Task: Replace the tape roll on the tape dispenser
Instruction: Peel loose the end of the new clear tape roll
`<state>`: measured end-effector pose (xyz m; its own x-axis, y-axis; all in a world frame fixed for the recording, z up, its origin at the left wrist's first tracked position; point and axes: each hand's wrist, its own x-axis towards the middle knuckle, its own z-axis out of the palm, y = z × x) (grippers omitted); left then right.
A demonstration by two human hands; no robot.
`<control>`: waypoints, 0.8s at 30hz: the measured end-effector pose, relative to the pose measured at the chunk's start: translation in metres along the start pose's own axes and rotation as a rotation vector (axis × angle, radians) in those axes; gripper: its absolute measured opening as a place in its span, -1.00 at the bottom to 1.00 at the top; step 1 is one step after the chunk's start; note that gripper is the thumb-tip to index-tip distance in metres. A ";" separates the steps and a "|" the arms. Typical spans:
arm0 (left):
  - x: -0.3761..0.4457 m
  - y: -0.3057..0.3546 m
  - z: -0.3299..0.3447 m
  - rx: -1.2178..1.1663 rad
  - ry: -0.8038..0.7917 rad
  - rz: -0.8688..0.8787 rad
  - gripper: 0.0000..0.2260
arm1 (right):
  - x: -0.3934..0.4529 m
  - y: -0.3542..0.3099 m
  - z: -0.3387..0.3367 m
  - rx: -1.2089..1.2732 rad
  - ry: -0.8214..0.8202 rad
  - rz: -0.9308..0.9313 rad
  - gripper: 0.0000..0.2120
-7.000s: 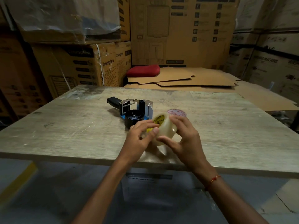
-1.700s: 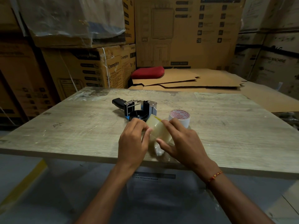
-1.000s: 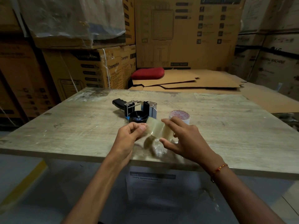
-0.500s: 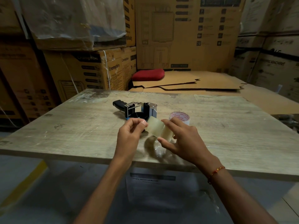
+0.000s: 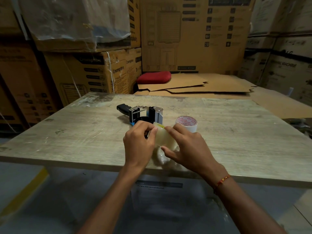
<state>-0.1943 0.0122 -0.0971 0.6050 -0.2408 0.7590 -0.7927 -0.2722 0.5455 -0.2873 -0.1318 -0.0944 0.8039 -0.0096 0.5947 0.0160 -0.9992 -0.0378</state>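
Since a moment ago, left hand [image 5: 139, 142] and right hand [image 5: 187, 147] have been drawn closer together, both clamped on the clear tape roll [image 5: 164, 138] just in front of the tape dispenser [image 5: 141, 114]. Light, rigid and slick, it is judged best gripped by its rim; the sticky free end would cling.

A roll of clear, pale packing tape [image 5: 164, 138], with a bit of yellow label showing at its top edge, is held tilted just above the near part of the wooden tabletop. Just behind it, a handheld tape dispenser with a black grip, metal frame and blue trim [image 5: 141, 114] lies on its side, its grip pointing away to the left. A white cardboard tape core printed in red [image 5: 187, 123] stands on end just right of the dispenser.
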 end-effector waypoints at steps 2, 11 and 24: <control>-0.003 0.000 -0.001 0.032 0.014 0.022 -0.93 | 0.000 -0.001 0.000 -0.018 -0.003 -0.008 -0.36; 0.001 -0.005 -0.006 0.002 -0.033 -0.122 -0.92 | 0.001 -0.006 0.000 -0.082 -0.004 -0.009 -0.42; 0.022 -0.016 -0.021 -0.402 -0.258 -0.440 -0.90 | -0.001 0.008 -0.003 0.012 -0.036 -0.012 -0.40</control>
<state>-0.1700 0.0305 -0.0812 0.8384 -0.4161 0.3520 -0.4029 -0.0383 0.9144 -0.2899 -0.1397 -0.0926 0.8246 0.0041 0.5657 0.0327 -0.9986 -0.0405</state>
